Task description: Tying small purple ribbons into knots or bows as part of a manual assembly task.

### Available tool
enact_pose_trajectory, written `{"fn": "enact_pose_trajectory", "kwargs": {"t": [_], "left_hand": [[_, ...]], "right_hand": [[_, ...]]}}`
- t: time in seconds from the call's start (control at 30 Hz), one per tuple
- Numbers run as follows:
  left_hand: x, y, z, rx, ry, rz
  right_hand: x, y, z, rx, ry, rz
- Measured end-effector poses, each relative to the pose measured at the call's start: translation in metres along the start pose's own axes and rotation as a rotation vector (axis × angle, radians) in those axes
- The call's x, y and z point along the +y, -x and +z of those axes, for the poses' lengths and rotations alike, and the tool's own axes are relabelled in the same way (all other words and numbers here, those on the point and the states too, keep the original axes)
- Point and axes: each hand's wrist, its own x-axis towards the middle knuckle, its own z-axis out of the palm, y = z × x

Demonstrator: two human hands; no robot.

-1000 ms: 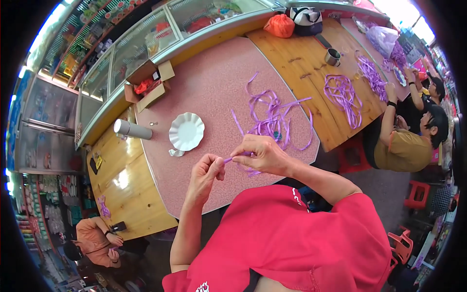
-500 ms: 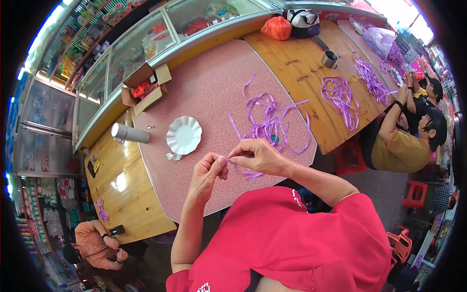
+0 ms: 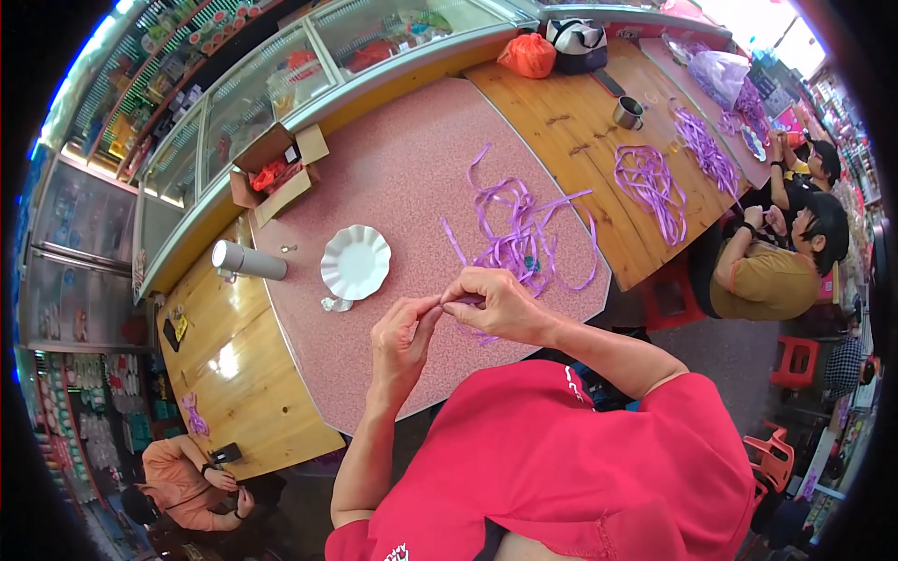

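My two hands meet over the near edge of the pink tabletop [image 3: 393, 187], fingertips pinched together. My left hand [image 3: 400, 338] is closed, its thumb and fingers pressed against the right fingertips. My right hand [image 3: 500, 304] is curled, with a bit of purple showing between its fingers. The pinched piece looks like purple ribbon, mostly hidden by the fingers. Just beyond my right hand lies a loose tangle of purple ribbon [image 3: 500, 251], with a small dark green item [image 3: 531, 264] among its strands. A white scalloped plate [image 3: 355, 263] sits farther left, beside a crumpled whitish scrap [image 3: 335, 304].
A grey flask [image 3: 251, 260] and an open cardboard box [image 3: 279, 173] stand at left. On the right wooden table are ribbon bundles [image 3: 650, 192] and a metal cup [image 3: 629, 113]. People sit at right [image 3: 772, 276] and lower left [image 3: 182, 477]. Red stools [image 3: 795, 363] stand behind.
The fingers of my left hand have straightened and drawn together at the right fingertips; the purple bit at the left thumb is now hidden. The seated people's hands have shifted.
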Motion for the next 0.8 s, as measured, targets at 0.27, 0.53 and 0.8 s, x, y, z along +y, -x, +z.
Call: {"fn": "enact_pose_trajectory", "kwargs": {"t": [0.27, 0.53, 0.8], "left_hand": [[-0.008, 0.001, 0.007, -0.022, -0.160, 0.042], [-0.014, -0.007, 0.005, -0.162, 0.415, -0.353], [-0.005, -0.017, 0.000, -0.120, 1.081, -0.494]], "right_hand": [[0.004, 0.002, -0.007, -0.020, 0.051, -0.045], [0.012, -0.003, -0.027, -0.052, -0.045, 0.042], [0.007, -0.027, -0.039, -0.086, -0.288, 0.086]]}}
